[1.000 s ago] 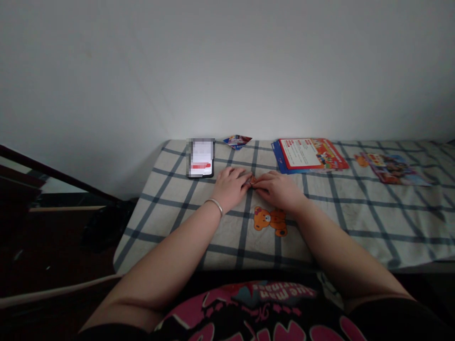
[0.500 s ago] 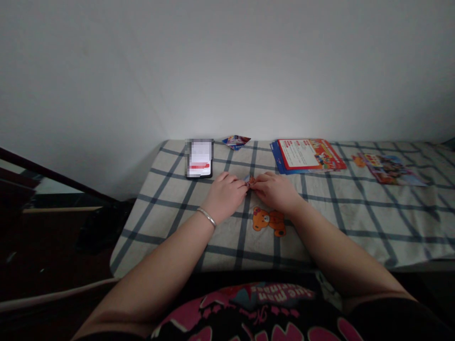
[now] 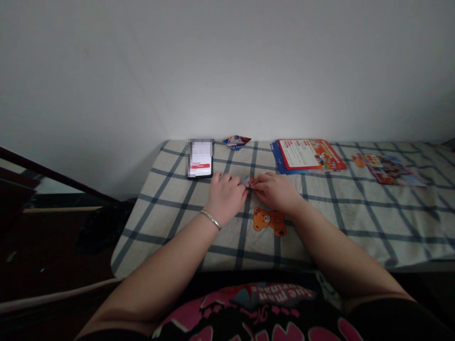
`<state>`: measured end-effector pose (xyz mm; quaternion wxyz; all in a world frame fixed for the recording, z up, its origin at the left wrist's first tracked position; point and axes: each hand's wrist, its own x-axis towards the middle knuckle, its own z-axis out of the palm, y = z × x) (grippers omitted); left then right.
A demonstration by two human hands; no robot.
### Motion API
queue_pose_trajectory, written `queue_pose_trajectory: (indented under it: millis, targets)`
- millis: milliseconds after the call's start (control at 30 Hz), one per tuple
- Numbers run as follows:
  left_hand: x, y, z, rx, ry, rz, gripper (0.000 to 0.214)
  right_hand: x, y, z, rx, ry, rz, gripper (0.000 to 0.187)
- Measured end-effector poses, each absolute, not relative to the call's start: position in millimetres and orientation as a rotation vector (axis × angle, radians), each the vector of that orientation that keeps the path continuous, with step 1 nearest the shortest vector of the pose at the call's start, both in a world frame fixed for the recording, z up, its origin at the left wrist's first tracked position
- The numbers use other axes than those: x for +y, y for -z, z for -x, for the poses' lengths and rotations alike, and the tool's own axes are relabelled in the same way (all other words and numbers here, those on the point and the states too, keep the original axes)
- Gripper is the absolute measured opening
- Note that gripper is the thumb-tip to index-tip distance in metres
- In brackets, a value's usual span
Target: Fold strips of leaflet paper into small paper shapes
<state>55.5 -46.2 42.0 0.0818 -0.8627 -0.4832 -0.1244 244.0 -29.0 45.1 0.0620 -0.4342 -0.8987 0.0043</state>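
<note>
My left hand (image 3: pixel 227 195), with a silver bangle at its wrist, rests low over the checked cloth. Its thumb and forefinger are pinched at the left end of a small piece of colourful printed paper (image 3: pixel 248 181). From the other side my right hand (image 3: pixel 276 190) grips the same piece between thumb and fingers. Most of the paper is hidden by my fingers, so its exact shape cannot be made out. Just below the hands a printed orange bear (image 3: pixel 269 221) shows on the cloth.
A phone (image 3: pixel 200 158) with a lit screen lies beyond my left hand. Near the wall sits a folded printed paper (image 3: pixel 237 142). Stacked printed cards (image 3: pixel 308 155) and a glossy picture sheet (image 3: pixel 394 169) lie to the right. A black bag (image 3: pixel 103 227) is beside the table, left.
My left hand has turned slightly and its wrist has shifted a little right and down. More of the small paper shows between the hands. My right hand stays almost where it was.
</note>
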Motion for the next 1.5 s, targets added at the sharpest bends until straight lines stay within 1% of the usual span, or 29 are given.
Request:
queue_pose_trajectory:
  millis: [267, 633, 833, 1067, 1333, 1500]
  targets:
    - [-46, -44, -52, -1.505, 0.373, 2.524, 0.028, -28, -43, -246, -2.669, -0.045, 1.327, 0.027]
    - [-45, -44, -46, -1.481, 0.359, 2.495, 0.029, -25, -40, -248, -2.640, -0.094, 1.313, 0.026]
    - [-44, -44, -44, -1.454, 0.359, 2.517, 0.034, -25, -38, -248, -2.633, -0.094, 1.306, 0.025]
    - [-49, -44, -48, -1.422, 0.277, 2.501, 0.025, -26, -42, -247, -2.646, -0.092, 1.316, 0.026]
    - [-54, -45, -63, -1.587, 0.174, 2.452, 0.027, -24, -39, -248, -2.634, -0.076, 1.328, 0.025]
    - [-52, -41, -59, -1.605, 0.233, 2.447, 0.028, -23, -34, -249, -2.609, -0.096, 1.263, 0.022]
